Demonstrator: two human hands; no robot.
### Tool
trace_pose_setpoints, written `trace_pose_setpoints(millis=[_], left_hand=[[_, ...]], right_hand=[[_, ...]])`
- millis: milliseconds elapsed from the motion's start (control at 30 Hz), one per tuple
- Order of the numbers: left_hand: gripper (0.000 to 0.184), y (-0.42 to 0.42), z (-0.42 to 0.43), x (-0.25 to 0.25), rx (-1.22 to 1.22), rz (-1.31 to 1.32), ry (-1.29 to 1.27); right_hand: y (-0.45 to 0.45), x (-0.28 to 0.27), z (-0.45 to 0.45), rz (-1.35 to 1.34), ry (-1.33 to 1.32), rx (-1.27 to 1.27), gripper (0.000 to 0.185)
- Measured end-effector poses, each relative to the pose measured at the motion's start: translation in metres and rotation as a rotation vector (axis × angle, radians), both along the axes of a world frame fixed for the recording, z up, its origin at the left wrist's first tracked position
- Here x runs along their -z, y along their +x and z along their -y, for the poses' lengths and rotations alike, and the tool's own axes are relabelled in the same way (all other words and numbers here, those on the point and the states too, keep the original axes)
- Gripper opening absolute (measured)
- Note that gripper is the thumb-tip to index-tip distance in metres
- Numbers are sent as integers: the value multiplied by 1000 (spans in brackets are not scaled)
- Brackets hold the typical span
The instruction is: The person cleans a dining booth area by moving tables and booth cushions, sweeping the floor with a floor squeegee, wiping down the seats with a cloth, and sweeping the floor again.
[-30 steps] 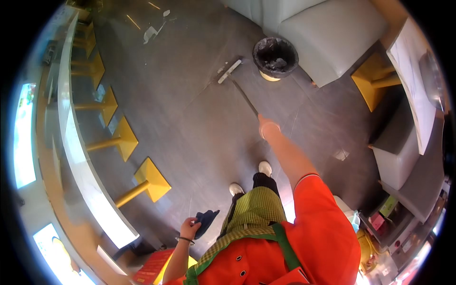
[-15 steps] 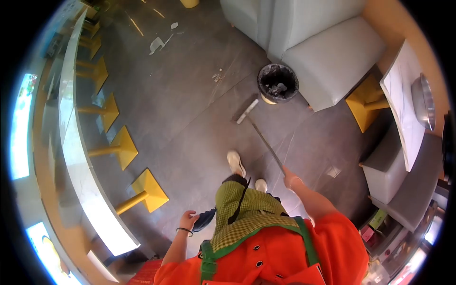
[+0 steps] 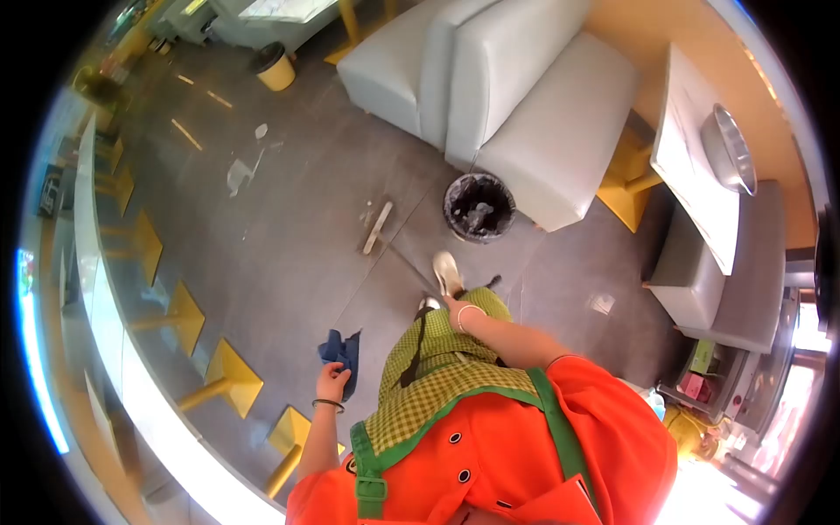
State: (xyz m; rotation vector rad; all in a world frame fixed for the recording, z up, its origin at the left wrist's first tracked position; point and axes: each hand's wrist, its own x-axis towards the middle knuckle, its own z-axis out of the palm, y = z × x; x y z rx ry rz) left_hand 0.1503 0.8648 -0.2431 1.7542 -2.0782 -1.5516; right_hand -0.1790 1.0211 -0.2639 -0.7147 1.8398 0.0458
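Note:
My left hand (image 3: 332, 382), with a dark band on the wrist, pinches a dark blue cloth (image 3: 346, 352) that hangs out over the floor. In front of my apron (image 3: 446, 376), my right hand (image 3: 459, 315) is closed round the handle of a long-handled broom (image 3: 377, 229). Its narrow pale head lies on the grey floor, beside small crumbs of litter (image 3: 366, 210). Most of the handle behind the hand is hidden. To the right of the head stands a bin (image 3: 479, 208) lined with a black bag, with some rubbish inside.
Torn white scraps (image 3: 238, 177) lie further ahead on the floor. Grey booth seats (image 3: 560, 131) and a marble-topped table (image 3: 691, 166) with a metal bowl (image 3: 728, 149) are on the right. Along the left runs a long counter (image 3: 109, 337) with yellow-based stands (image 3: 234, 378). Another bin (image 3: 276, 72) stands ahead.
The view has moved forward and turned. The broom head has shifted left, away from the bin and up to the crumbs. My right hand has come in front of my apron; the cloth swings further forward.

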Motion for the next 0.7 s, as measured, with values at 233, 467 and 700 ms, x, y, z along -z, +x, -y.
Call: trace_pose_setpoints(millis=[233,467,700], left_hand=[[30,-31,39,23,106,37,-69],[33,3,83,71,130,14,164],[31,-52,96,0,334,185,75]], right_hand=[[-20,23,28,125,-62,-68,55],[-30,9,45,141,14,-4,53],[-28,23,1,84,-41,133,55]])
